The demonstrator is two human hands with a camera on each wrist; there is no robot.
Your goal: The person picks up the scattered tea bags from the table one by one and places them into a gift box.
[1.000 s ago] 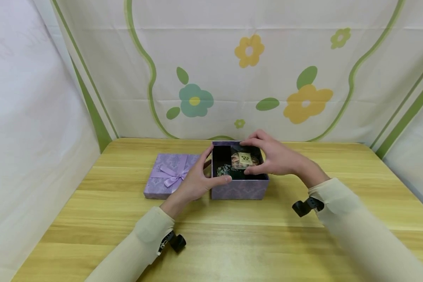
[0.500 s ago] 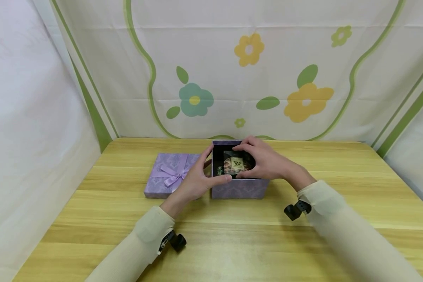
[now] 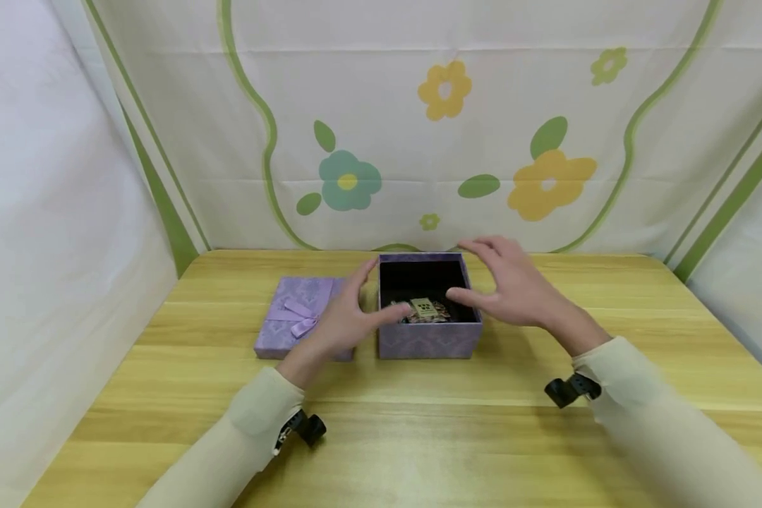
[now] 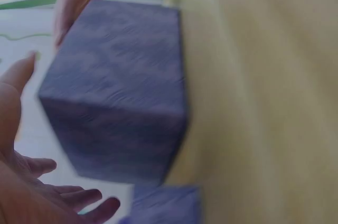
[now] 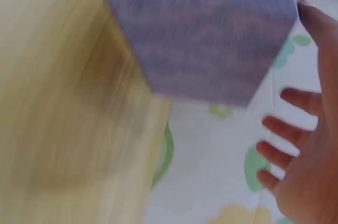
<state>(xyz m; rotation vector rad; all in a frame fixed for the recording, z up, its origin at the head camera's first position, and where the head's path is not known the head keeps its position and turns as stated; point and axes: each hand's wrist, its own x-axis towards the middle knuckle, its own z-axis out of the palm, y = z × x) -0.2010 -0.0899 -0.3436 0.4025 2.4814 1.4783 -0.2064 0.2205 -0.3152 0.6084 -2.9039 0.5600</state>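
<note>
A purple patterned gift box (image 3: 429, 341) stands without its lid on the table, its inside black. Down in the box, against the near wall, lies a dark packet (image 3: 427, 308) with a floral print and a cream label. My left hand (image 3: 346, 317) is spread at the box's left side, thumb over the near rim. In the left wrist view its fingers stand apart from the box (image 4: 113, 60). On the other side my right hand (image 3: 517, 286) hovers at the right rim, thumb and fingers spread, holding nothing. The right wrist view shows these fingers (image 5: 288, 129) loose beside the box wall.
The purple lid (image 3: 292, 300) with its lilac ribbon bow lies left of the box, partly behind my left hand. Past the far edge of the wooden table (image 3: 381, 430) hangs a white cloth (image 3: 394, 127) printed with flowers.
My right hand pushed in leftward around the packet, then let go and drew back to the right rim. The packet moved left and now sits lower. My left hand eased slightly off the box.
</note>
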